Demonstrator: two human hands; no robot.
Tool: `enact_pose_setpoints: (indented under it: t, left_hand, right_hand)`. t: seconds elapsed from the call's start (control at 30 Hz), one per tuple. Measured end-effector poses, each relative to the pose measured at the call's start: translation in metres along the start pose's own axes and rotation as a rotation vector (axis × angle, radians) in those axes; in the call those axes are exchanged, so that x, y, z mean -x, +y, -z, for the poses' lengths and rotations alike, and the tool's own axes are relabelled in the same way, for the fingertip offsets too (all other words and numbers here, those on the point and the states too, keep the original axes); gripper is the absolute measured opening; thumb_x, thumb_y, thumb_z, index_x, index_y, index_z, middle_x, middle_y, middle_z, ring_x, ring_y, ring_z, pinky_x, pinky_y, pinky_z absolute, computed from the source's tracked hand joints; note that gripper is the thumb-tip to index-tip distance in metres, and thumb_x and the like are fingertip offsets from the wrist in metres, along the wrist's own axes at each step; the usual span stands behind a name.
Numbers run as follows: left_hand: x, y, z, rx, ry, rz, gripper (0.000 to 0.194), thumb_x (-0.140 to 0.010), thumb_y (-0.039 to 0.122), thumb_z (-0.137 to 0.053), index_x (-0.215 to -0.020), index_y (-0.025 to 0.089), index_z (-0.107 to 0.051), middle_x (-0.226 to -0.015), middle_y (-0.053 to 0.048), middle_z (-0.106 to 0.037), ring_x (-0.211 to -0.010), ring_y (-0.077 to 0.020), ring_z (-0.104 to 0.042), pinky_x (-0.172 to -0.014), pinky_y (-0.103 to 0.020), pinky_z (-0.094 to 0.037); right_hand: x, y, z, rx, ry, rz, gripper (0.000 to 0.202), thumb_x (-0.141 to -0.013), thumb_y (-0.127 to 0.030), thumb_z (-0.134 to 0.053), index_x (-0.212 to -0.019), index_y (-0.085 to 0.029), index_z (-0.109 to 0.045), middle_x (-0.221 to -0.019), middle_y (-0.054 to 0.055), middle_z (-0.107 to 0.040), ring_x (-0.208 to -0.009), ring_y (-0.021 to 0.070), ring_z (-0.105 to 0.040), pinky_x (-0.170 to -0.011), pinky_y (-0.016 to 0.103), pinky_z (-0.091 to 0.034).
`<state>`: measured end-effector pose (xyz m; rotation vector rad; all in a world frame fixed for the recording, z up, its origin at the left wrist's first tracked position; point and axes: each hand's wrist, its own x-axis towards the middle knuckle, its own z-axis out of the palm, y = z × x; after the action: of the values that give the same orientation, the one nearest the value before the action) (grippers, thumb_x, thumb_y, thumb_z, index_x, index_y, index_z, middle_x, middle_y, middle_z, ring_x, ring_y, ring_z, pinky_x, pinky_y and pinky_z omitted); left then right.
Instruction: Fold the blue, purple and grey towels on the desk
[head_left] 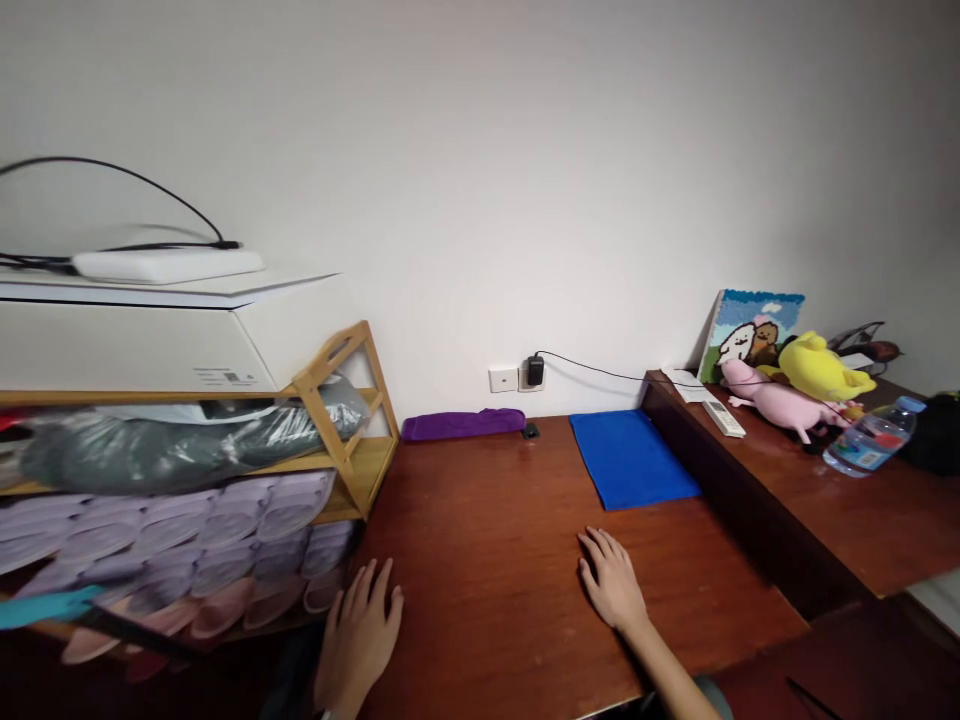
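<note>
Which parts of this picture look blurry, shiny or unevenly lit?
Head view: the wall is brightest around its middle, dimmer toward the upper corners; head view: the slippers at left look smeared, while the right hand on the desk looks clearer; head view: pale glints show on the plastic-wrapped bundle.

Cloth (636, 462) on desk (480, 545), rack (332, 445) left, bottle (870, 443) right, wall (480, 200) behind
</note>
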<state>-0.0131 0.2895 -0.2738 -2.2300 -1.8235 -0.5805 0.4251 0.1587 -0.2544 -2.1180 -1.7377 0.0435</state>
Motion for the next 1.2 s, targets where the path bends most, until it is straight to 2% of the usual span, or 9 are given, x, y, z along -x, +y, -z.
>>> enact_pose_setpoints:
  t: [0.2,0.63,0.87,0.97,1.03,1.1,1.13,1.2]
  left_hand:
    - [0.001,0.001,0.004,-0.017,-0.015,-0.021,0.066,-0.103,0.039,-0.025,-0.147,0.011,-0.065,-0.154,-0.019,-0.064,-0.142,-0.0329,-0.059,-0.121,-0.055,-0.042]
    - [0.002,-0.001,-0.005,-0.007,-0.004,0.007,0.059,-0.102,0.038,-0.034,-0.147,0.016,-0.065,-0.156,-0.016,-0.062,-0.145,-0.0298,-0.056,-0.125,-0.05,-0.038]
    - [0.003,0.007,0.006,-0.107,-0.034,-0.031,0.06,-0.102,0.034,-0.031,-0.148,0.012,-0.063,-0.156,-0.019,-0.061,-0.145,-0.0317,-0.055,-0.122,-0.053,-0.039]
    - [-0.008,0.011,0.021,-0.152,-0.086,-0.086,0.058,-0.103,0.033,-0.03,-0.141,0.011,-0.067,-0.147,-0.022,-0.066,-0.136,-0.0356,-0.059,-0.112,-0.055,-0.045]
    - [-0.023,0.012,0.03,-0.144,-0.135,-0.137,0.055,-0.104,0.037,-0.031,-0.127,0.013,-0.075,-0.127,-0.022,-0.073,-0.119,-0.0355,-0.064,-0.102,-0.052,-0.049]
    - [-0.04,0.012,0.034,-0.106,-0.16,-0.139,0.054,-0.105,0.042,-0.031,-0.112,0.015,-0.077,-0.109,-0.018,-0.075,-0.104,-0.0329,-0.065,-0.096,-0.048,-0.051]
    - [-0.049,0.011,0.033,-0.082,-0.155,-0.107,0.054,-0.106,0.043,-0.03,-0.11,0.016,-0.077,-0.107,-0.017,-0.074,-0.101,-0.032,-0.065,-0.095,-0.047,-0.051]
    - [-0.062,0.009,0.025,-0.04,-0.114,-0.003,0.054,-0.106,0.041,-0.03,-0.118,0.014,-0.075,-0.118,-0.019,-0.074,-0.105,-0.0322,-0.066,-0.095,-0.047,-0.051]
  right_hand:
    - [0.002,0.005,-0.007,-0.031,0.063,0.024,0.048,-0.106,-0.037,-0.046,-0.147,-0.026,-0.067,-0.158,0.008,-0.06,-0.149,0.0292,-0.051,-0.125,0.049,-0.041]
    - [0.002,0.007,-0.011,-0.038,0.063,0.022,0.048,-0.106,-0.038,-0.045,-0.147,-0.025,-0.067,-0.157,0.008,-0.061,-0.148,0.0301,-0.052,-0.123,0.051,-0.041]
    - [0.002,0.004,-0.006,-0.04,0.062,0.021,0.049,-0.106,-0.037,-0.045,-0.147,-0.024,-0.067,-0.157,0.009,-0.061,-0.148,0.0299,-0.052,-0.123,0.051,-0.042]
    - [0.002,0.004,-0.006,-0.043,0.063,0.025,0.049,-0.106,-0.037,-0.045,-0.147,-0.025,-0.067,-0.157,0.009,-0.061,-0.148,0.0294,-0.052,-0.123,0.05,-0.042]
    - [0.002,0.004,-0.006,-0.043,0.059,0.028,0.049,-0.106,-0.038,-0.045,-0.147,-0.025,-0.067,-0.157,0.009,-0.06,-0.148,0.0291,-0.052,-0.123,0.05,-0.042]
    - [0.002,0.005,-0.007,-0.037,0.058,0.023,0.049,-0.106,-0.038,-0.045,-0.147,-0.026,-0.067,-0.157,0.008,-0.06,-0.148,0.0293,-0.052,-0.123,0.05,-0.042]
    - [0.001,0.005,-0.008,-0.032,0.058,0.019,0.048,-0.106,-0.038,-0.045,-0.147,-0.026,-0.067,-0.157,0.008,-0.06,-0.148,0.0294,-0.052,-0.123,0.05,-0.043]
    - [0.0,0.006,-0.01,-0.017,0.057,0.014,0.048,-0.106,-0.038,-0.045,-0.147,-0.026,-0.067,-0.157,0.008,-0.06,-0.148,0.029,-0.052,-0.122,0.049,-0.043]
